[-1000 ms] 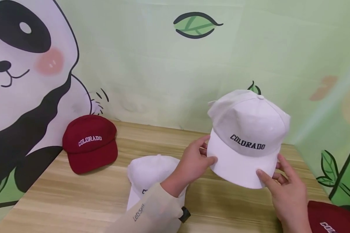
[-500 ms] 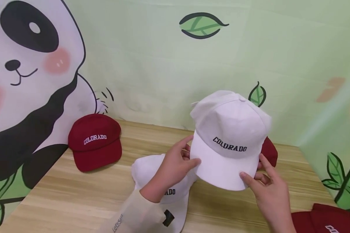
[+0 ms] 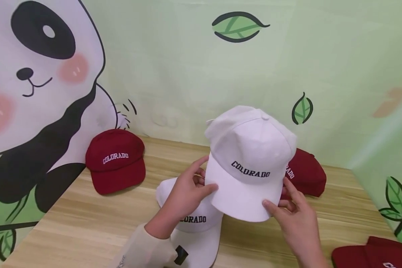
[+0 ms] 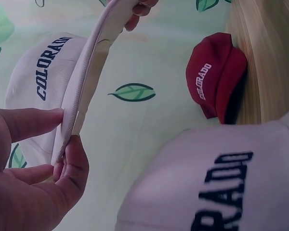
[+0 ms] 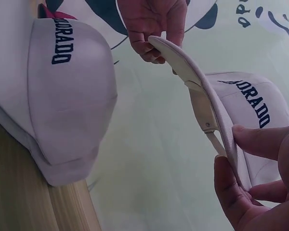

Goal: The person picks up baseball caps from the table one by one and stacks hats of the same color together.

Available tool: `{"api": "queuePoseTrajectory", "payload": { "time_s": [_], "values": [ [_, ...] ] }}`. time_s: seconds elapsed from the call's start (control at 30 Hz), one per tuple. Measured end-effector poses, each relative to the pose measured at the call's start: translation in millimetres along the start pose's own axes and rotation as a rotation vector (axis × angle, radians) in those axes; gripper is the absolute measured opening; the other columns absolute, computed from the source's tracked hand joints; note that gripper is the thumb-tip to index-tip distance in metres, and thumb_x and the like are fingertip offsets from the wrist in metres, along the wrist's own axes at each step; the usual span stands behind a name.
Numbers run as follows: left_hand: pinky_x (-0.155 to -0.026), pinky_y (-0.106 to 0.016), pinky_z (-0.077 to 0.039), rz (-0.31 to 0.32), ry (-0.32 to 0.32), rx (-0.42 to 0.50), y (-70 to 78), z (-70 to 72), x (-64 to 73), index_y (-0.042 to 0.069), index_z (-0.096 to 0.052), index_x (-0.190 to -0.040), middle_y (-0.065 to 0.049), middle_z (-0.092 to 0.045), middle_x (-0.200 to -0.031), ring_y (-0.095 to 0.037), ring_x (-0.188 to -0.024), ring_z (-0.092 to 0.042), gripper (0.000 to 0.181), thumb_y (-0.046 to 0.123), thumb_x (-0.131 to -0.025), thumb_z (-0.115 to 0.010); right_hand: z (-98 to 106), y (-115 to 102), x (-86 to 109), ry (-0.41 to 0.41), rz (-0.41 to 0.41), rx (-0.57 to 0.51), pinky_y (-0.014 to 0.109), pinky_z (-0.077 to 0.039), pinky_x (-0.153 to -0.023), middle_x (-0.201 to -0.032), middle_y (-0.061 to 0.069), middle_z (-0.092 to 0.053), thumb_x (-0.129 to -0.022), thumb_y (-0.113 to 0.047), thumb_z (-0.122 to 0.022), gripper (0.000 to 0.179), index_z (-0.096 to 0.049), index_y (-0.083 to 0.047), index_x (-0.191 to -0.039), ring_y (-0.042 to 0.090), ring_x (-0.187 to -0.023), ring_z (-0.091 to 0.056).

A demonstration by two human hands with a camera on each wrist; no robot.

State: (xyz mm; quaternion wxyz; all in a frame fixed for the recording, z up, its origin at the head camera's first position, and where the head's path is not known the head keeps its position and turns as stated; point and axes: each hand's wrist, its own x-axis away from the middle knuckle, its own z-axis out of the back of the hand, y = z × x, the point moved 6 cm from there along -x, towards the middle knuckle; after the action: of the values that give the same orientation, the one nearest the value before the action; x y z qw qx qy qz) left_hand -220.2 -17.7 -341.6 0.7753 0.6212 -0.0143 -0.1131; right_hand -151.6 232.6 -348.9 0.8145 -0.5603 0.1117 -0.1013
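Observation:
A white baseball cap (image 3: 251,145) with black COLORADO lettering is held up over the table, its brim toward me. My left hand (image 3: 191,190) pinches the left edge of the brim, thumb on top and fingers beneath, as the left wrist view also shows. On the opposite edge my right hand (image 3: 296,216) pinches the brim the same way. Below my left forearm a second white cap (image 3: 201,238) sits on the table, partly covered by that arm. Behind the held cap, to its right, a dark red cap (image 3: 308,173) is partly hidden.
Another dark red cap (image 3: 115,162) sits at the table's back left, near the panda backdrop (image 3: 63,74). At the front right corner lies one more dark red cap (image 3: 372,253), cut off by the frame. The wooden table (image 3: 73,219) ends against the green backdrop.
Both hands have carried the white cap leftward in the head view, while the whole scene shifts slightly right. The dark red cap behind it, hidden one second ago, now shows.

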Motion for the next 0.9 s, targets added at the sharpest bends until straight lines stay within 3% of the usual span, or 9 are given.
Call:
{"api": "queuePoseTrajectory", "payload": {
  "time_s": [0.3,0.57,0.9],
  "values": [
    [-0.077,-0.029,-0.052,0.021,0.047,0.027,-5.8,19.7,10.9,0.022,-0.046,-0.143,-0.011,-0.051,-0.102,-0.019,-0.083,-0.058,0.069,0.003,-0.082,-0.073,-18.7,-1.1,2.6,-0.053,0.029,-0.023,0.016,-0.055,-0.075,-0.125,0.001,-0.048,-0.079,-0.02,-0.08,0.084,-0.036,-0.019,-0.15,0.0,-0.089,-0.063],
    [-0.076,-0.029,-0.052,0.075,0.082,-0.008,-16.5,39.6,22.0,0.025,-0.045,-0.144,-0.01,-0.051,-0.106,-0.019,-0.086,-0.057,0.071,0.005,-0.083,-0.073,-40.3,-3.7,6.0,-0.112,0.024,-0.068,0.019,-0.056,-0.075,-0.122,0.002,-0.048,-0.076,-0.015,-0.082,0.086,-0.037,-0.019,-0.15,0.003,-0.089,-0.065],
    [-0.074,-0.023,-0.051,0.104,0.106,0.002,-32.2,56.1,39.3,0.019,-0.044,-0.144,-0.011,-0.048,-0.104,-0.018,-0.085,-0.055,0.072,0.001,-0.081,-0.073,-65.4,2.9,15.2,-0.175,-0.005,-0.128,0.02,-0.056,-0.073,-0.121,0.006,-0.049,-0.074,-0.008,-0.083,0.087,-0.039,-0.02,-0.148,0.007,-0.084,-0.065]
  ]
}}
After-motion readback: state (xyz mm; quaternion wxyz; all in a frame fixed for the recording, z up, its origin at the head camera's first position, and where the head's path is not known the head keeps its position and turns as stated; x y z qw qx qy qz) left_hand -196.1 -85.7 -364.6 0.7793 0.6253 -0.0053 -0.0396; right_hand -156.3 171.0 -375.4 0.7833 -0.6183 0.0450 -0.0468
